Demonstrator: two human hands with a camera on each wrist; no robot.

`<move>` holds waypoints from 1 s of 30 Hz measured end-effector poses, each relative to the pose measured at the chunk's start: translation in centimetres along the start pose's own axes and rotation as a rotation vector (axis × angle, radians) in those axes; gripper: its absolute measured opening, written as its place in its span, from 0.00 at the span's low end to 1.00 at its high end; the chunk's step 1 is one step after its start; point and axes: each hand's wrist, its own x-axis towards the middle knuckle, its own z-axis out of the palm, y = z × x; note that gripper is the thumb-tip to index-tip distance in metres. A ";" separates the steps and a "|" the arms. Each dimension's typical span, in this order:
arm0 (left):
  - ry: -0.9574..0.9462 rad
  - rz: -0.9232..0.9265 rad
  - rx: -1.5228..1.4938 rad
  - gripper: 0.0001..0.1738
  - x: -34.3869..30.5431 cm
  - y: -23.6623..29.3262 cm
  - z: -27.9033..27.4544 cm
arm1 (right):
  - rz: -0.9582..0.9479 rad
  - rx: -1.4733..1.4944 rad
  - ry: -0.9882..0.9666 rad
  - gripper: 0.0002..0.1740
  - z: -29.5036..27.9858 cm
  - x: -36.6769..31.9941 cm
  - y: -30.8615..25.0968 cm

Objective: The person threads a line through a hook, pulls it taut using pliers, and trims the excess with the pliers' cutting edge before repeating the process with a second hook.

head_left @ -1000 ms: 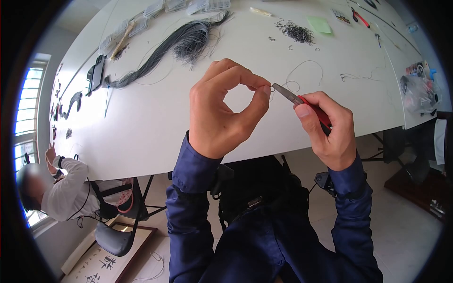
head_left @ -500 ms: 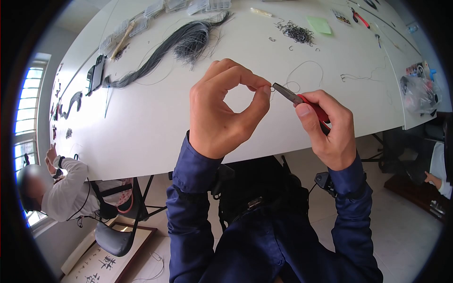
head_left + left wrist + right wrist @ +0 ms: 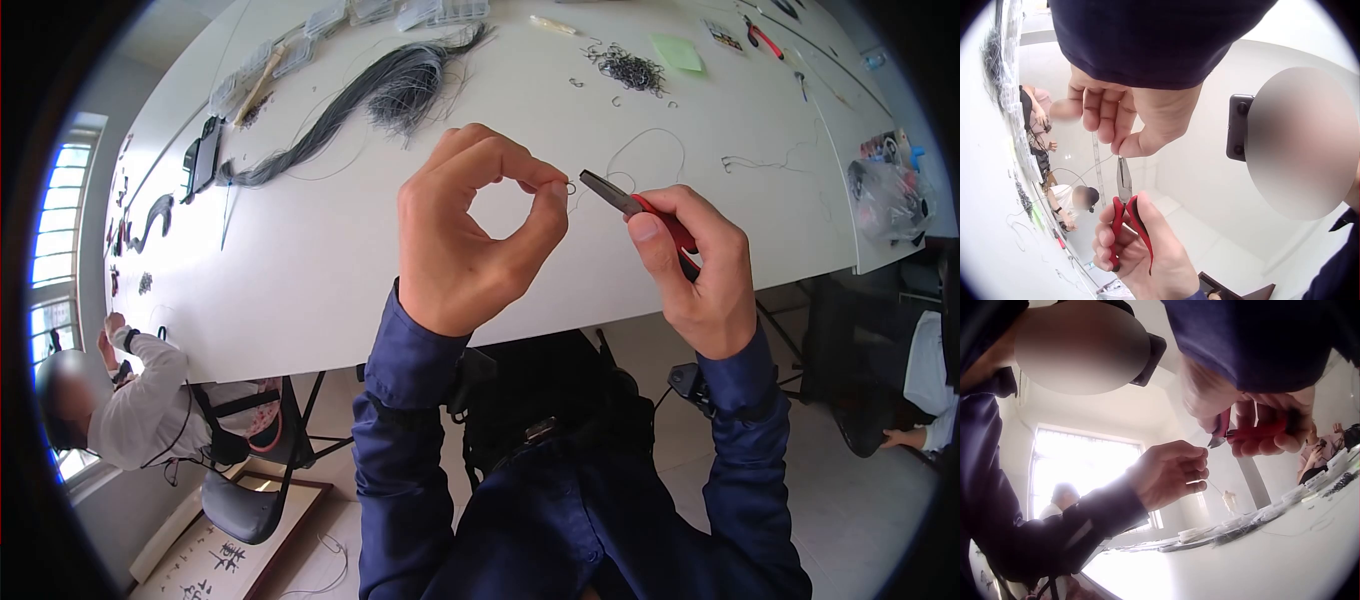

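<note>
In the head view my left hand [image 3: 475, 230] pinches a tiny dark fish hook [image 3: 571, 188] between thumb and forefinger. Part of its curve sticks out past the fingertips. A thin line [image 3: 1088, 167] runs from those fingertips in the left wrist view. My right hand [image 3: 705, 275] grips needle-nose pliers [image 3: 612, 195] by their red handles. The grey tip of the pliers points at the hook, with a small gap between the two in the head view. Both hands are held over the front of the white table [image 3: 320, 270].
A bundle of grey strands [image 3: 330, 120] lies beyond the left hand. Farther right are a pile of dark hooks [image 3: 630, 72], a green note [image 3: 678, 52] and other red pliers [image 3: 765, 40]. Clear boxes [image 3: 445, 10] line the back. A person [image 3: 140, 400] sits at the left.
The left hand with the hook has shifted slightly left, and the pliers' tip has come away from it. At the right edge, another person's arm has come into view.
</note>
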 end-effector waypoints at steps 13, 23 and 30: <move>-0.065 -0.002 0.029 0.03 0.0 0.1 -0.4 | 0.017 -0.018 -0.034 0.18 0.1 -0.1 -0.4; 0.016 0.026 0.018 0.03 0.0 -0.1 0.2 | 0.077 0.008 -0.069 0.19 0.0 -0.2 -0.9; -0.092 0.085 0.037 0.08 0.0 0.6 0.3 | 0.442 0.887 -0.150 0.19 0.4 1.2 -0.5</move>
